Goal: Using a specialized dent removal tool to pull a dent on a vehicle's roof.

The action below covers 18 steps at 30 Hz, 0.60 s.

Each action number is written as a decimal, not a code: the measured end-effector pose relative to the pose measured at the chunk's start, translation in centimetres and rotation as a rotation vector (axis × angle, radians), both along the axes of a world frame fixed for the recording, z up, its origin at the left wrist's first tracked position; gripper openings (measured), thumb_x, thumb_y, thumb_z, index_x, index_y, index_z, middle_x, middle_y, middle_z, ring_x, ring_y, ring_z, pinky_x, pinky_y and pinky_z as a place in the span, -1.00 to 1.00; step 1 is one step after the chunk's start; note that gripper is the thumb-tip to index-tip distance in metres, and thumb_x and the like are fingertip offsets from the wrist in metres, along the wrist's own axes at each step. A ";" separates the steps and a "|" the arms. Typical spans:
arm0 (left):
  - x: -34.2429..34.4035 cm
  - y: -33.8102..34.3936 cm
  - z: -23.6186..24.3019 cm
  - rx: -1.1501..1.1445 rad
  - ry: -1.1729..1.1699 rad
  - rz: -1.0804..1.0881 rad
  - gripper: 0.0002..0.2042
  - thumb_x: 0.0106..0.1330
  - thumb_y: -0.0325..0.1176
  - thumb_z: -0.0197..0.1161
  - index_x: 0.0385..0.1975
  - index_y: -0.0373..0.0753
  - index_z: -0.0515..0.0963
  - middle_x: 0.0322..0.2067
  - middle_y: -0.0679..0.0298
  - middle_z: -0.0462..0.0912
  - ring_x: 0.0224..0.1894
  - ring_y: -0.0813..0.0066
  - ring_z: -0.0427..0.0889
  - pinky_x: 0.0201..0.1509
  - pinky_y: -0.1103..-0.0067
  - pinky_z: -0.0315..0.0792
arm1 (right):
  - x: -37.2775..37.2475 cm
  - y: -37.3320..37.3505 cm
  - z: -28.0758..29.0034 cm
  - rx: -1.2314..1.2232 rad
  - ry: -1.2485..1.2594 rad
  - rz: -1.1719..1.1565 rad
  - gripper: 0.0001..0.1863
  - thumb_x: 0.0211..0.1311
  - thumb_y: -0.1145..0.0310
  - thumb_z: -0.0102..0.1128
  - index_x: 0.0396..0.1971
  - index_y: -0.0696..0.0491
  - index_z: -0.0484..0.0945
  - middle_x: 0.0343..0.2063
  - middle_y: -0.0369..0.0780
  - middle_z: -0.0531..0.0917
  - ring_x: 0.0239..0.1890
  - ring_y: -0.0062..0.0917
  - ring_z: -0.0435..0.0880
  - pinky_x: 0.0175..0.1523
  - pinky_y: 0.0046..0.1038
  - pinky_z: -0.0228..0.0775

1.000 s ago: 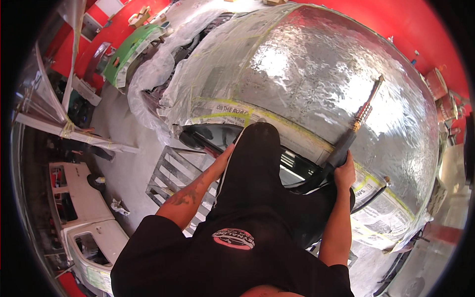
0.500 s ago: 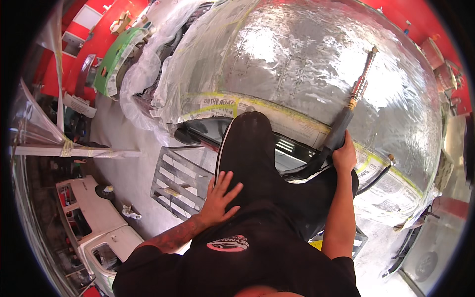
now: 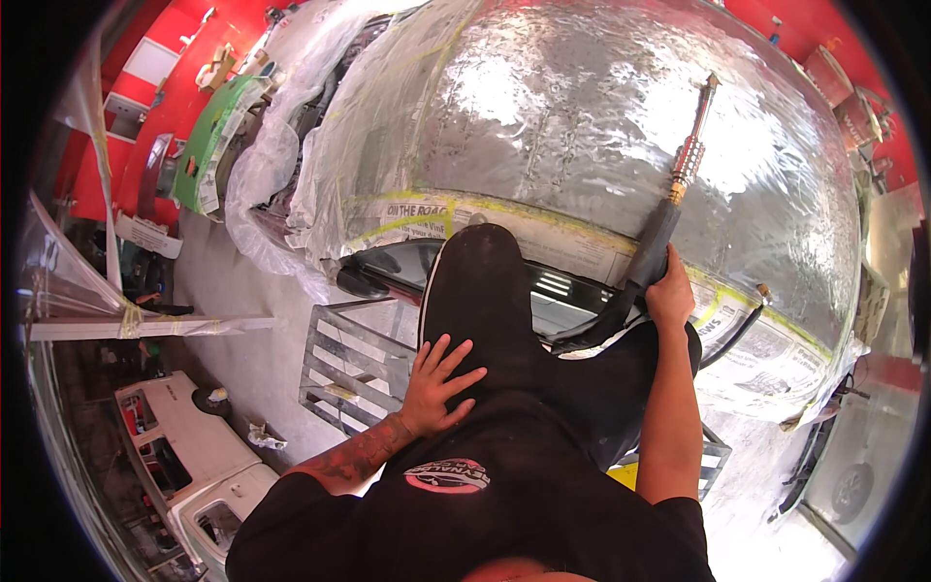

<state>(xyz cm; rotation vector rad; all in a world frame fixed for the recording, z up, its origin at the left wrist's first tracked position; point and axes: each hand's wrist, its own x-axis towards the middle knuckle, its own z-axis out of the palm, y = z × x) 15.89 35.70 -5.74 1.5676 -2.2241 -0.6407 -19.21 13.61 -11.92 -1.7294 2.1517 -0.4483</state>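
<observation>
My right hand (image 3: 670,294) is wrapped round the black handle of a long torch-like wand (image 3: 660,223). Its coppery metal nozzle points away from me over a vehicle's shiny silver roof (image 3: 562,126). A black hose seems to run from the handle's lower end toward my legs; its full path is hidden. My left hand (image 3: 438,388) lies on my left thigh with fingers spread, holding nothing. Newspaper (image 3: 582,250) and yellow tape edge the roof nearest my knees.
A slatted metal platform (image 3: 354,364) stands beneath me at left. Clear plastic sheeting (image 3: 267,184) drapes the vehicle's left end. A green panel (image 3: 215,141) stands farther left, a white pickup (image 3: 179,436) lower left. A hose end (image 3: 762,291) rests on the roof's near right edge.
The scene has shifted slightly in view. The wand now sits a little farther left in the picture, still in my right hand. My left hand stays on my thigh.
</observation>
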 end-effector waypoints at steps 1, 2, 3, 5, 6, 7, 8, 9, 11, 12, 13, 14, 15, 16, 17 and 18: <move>0.1 0.0 0.0 -0.003 0.002 0.002 -0.49 0.11 -0.19 0.32 0.14 0.10 0.52 0.39 0.17 0.17 0.46 -0.01 -0.03 0.43 0.03 -0.12 | 0.0 0.0 0.0 -0.002 0.001 0.001 -0.31 0.01 0.55 0.07 0.24 -0.21 0.35 -0.05 -0.19 0.63 -0.01 -0.19 0.60 0.00 -0.19 0.45; 0.1 0.0 -0.1 -0.005 0.004 0.004 -0.49 0.10 -0.19 0.32 0.14 0.10 0.52 0.39 0.18 0.17 0.46 -0.01 -0.03 0.43 0.04 -0.12 | 0.0 0.0 -0.2 -0.008 0.001 -0.001 -0.31 0.02 0.54 0.07 0.25 -0.21 0.34 -0.05 -0.19 0.62 0.00 -0.19 0.59 0.01 -0.19 0.44; 0.2 0.0 0.0 -0.006 0.006 0.006 -0.49 0.10 -0.19 0.32 0.14 0.10 0.52 0.39 0.18 0.17 0.46 -0.01 -0.03 0.43 0.04 -0.12 | 0.0 0.0 -0.2 -0.014 0.001 -0.001 -0.31 0.03 0.53 0.07 0.25 -0.21 0.34 -0.05 -0.18 0.62 0.00 -0.18 0.59 0.02 -0.19 0.44; 0.3 0.0 0.0 -0.005 0.018 0.013 -0.50 0.09 -0.20 0.32 0.13 0.10 0.53 0.38 0.19 0.19 0.46 0.01 -0.02 0.43 0.05 -0.12 | 0.0 0.1 -0.3 -0.013 -0.004 -0.003 -0.31 0.03 0.53 0.07 0.25 -0.20 0.34 -0.05 -0.18 0.62 0.00 -0.18 0.59 0.02 -0.19 0.44; 0.4 0.0 0.1 -0.006 0.020 0.016 -0.50 0.09 -0.20 0.32 0.13 0.10 0.53 0.38 0.19 0.19 0.46 0.01 -0.02 0.43 0.05 -0.12 | 0.2 0.1 -0.2 -0.011 -0.012 -0.007 -0.32 0.03 0.53 0.06 0.25 -0.20 0.34 -0.05 -0.17 0.62 0.01 -0.18 0.59 0.03 -0.20 0.43; 0.4 0.0 0.1 -0.007 0.025 0.018 -0.50 0.09 -0.21 0.32 0.12 0.10 0.53 0.38 0.19 0.20 0.46 0.01 -0.01 0.43 0.05 -0.12 | 0.2 0.1 -0.1 -0.011 -0.011 -0.005 -0.32 0.03 0.53 0.06 0.25 -0.20 0.34 -0.05 -0.17 0.62 0.01 -0.18 0.59 0.03 -0.20 0.43; 0.4 0.0 0.1 -0.007 0.030 0.019 -0.50 0.08 -0.22 0.32 0.12 0.10 0.54 0.37 0.19 0.21 0.46 0.02 -0.01 0.43 0.06 -0.12 | 0.3 0.1 0.1 -0.007 -0.009 -0.003 -0.32 0.04 0.53 0.07 0.25 -0.19 0.34 -0.05 -0.17 0.62 0.01 -0.18 0.58 0.03 -0.20 0.43; 0.4 0.0 0.1 -0.006 0.031 0.020 -0.50 0.08 -0.22 0.32 0.12 0.10 0.54 0.37 0.19 0.21 0.46 0.02 -0.01 0.43 0.06 -0.12 | 0.4 0.2 0.2 -0.002 -0.009 -0.003 -0.32 0.04 0.52 0.07 0.25 -0.18 0.34 -0.05 -0.17 0.62 0.01 -0.18 0.58 0.03 -0.21 0.43; 0.5 0.0 0.1 -0.008 0.041 0.022 -0.51 0.08 -0.22 0.31 0.11 0.10 0.54 0.37 0.19 0.22 0.46 0.02 0.00 0.44 0.07 -0.12 | 0.4 0.0 0.1 -0.002 0.003 -0.003 -0.33 0.03 0.53 0.07 0.25 -0.18 0.35 -0.05 -0.17 0.62 0.01 -0.18 0.59 0.03 -0.21 0.43; 0.5 0.0 0.1 -0.006 0.041 0.021 -0.51 0.08 -0.22 0.31 0.11 0.10 0.54 0.37 0.19 0.22 0.46 0.02 0.00 0.44 0.07 -0.12 | 0.3 0.1 0.0 -0.001 0.015 -0.005 -0.33 0.03 0.53 0.07 0.24 -0.17 0.35 -0.05 -0.17 0.62 0.01 -0.18 0.59 0.02 -0.21 0.43; 0.5 0.0 0.0 -0.009 0.041 0.022 -0.51 0.08 -0.23 0.31 0.10 0.10 0.55 0.37 0.19 0.22 0.46 0.02 0.01 0.44 0.07 -0.12 | 0.2 0.1 0.0 0.002 0.015 -0.006 -0.33 0.03 0.53 0.07 0.24 -0.17 0.35 -0.05 -0.17 0.62 0.01 -0.18 0.59 0.02 -0.21 0.43; 0.5 0.0 0.0 -0.011 0.040 0.023 -0.52 0.08 -0.23 0.31 0.10 0.10 0.55 0.37 0.18 0.22 0.45 0.02 0.01 0.44 0.07 -0.12 | 0.1 0.1 -0.1 -0.011 0.009 -0.002 -0.32 0.02 0.53 0.08 0.24 -0.17 0.36 -0.05 -0.17 0.63 0.00 -0.18 0.59 0.02 -0.21 0.43; 0.5 0.0 0.0 -0.008 0.039 0.024 -0.52 0.08 -0.23 0.31 0.10 0.10 0.55 0.37 0.18 0.22 0.45 0.02 0.01 0.44 0.07 -0.12 | 0.1 0.1 -0.2 -0.026 0.001 0.003 -0.32 0.01 0.54 0.08 0.24 -0.17 0.36 -0.05 -0.17 0.63 0.00 -0.18 0.59 0.02 -0.22 0.44; 0.5 0.0 0.0 -0.007 0.038 0.024 -0.52 0.08 -0.23 0.31 0.10 0.09 0.55 0.37 0.18 0.23 0.45 0.02 0.01 0.44 0.07 -0.12 | 0.2 0.1 -0.2 -0.023 0.000 0.003 -0.32 0.01 0.54 0.08 0.24 -0.17 0.36 -0.05 -0.17 0.63 0.00 -0.18 0.59 0.02 -0.22 0.44; 0.6 0.0 0.1 -0.006 0.038 0.024 -0.52 0.08 -0.23 0.31 0.10 0.09 0.55 0.36 0.18 0.23 0.45 0.02 0.02 0.44 0.07 -0.12 | 0.2 0.1 -0.2 -0.032 -0.003 0.003 -0.32 0.00 0.54 0.08 0.24 -0.17 0.36 -0.05 -0.18 0.63 0.00 -0.18 0.59 0.01 -0.22 0.44; 0.6 0.0 0.1 -0.005 0.036 0.024 -0.52 0.08 -0.23 0.31 0.10 0.09 0.55 0.36 0.18 0.23 0.45 0.02 0.02 0.44 0.07 -0.12 | 0.2 0.1 -0.2 -0.042 -0.006 0.003 -0.31 0.00 0.55 0.08 0.24 -0.17 0.37 -0.05 -0.18 0.63 0.00 -0.18 0.60 0.01 -0.22 0.44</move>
